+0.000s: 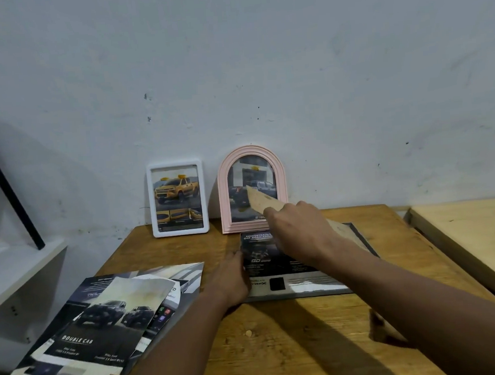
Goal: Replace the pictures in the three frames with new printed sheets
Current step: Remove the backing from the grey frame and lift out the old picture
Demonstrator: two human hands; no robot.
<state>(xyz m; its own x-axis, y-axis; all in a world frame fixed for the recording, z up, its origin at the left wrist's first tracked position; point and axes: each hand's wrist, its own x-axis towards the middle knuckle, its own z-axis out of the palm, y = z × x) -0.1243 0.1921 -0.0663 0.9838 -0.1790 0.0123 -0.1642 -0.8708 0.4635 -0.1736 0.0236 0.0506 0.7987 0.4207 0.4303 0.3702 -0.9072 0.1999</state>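
Fingers [239, 256] of my left hand [230, 279] rest against the left edge of the flat frame [300, 294]; I cannot tell whether they grip it. Far left on the table [281, 346] lies a loose pile of printed sheets [103, 320]. Behind, a white frame [178, 198] and a pink frame [252, 188] lean on the wall [261, 69], both showing trucks. The flat frame lies near them with a dark sheet [262, 253] on it. My right hand [299, 230] pinches a brown board [263, 199], tilted up above that frame.

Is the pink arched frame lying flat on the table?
No, the pink arched frame stands upright against the wall, right of the white frame.
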